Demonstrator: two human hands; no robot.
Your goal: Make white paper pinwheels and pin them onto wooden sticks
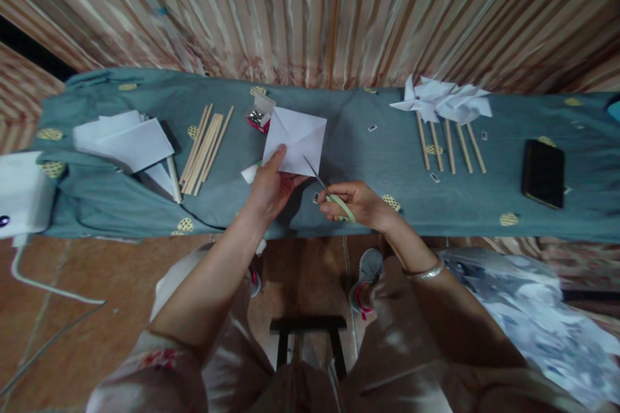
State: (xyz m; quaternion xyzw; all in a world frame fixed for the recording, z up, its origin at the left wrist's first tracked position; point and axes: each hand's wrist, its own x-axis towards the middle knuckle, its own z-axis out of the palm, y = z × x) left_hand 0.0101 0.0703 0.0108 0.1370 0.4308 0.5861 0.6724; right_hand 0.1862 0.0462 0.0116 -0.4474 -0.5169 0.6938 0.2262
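My left hand (275, 179) grips a square of white paper (303, 132) by its lower left side, thumb on top and fingers beneath. Creases run across the square towards its middle. In my right hand (356, 203) is a pair of scissors (341, 206) with pale green handles. Its blades point up and left and lie over the paper's lower right part; whether they are parted I cannot tell. Just behind the paper stands a small open box (259, 113) of shiny metal bits. A white object (250, 173) lies partly hidden beside my left hand.
Wooden sticks (206, 148) and stacked white paper (128, 142) with a glue gun (173, 179) lie left. Several paper pinwheels (445, 100) on sticks and a black phone (543, 173) lie right on the green cloth (339, 103). A plastic bag (527, 310) sits below.
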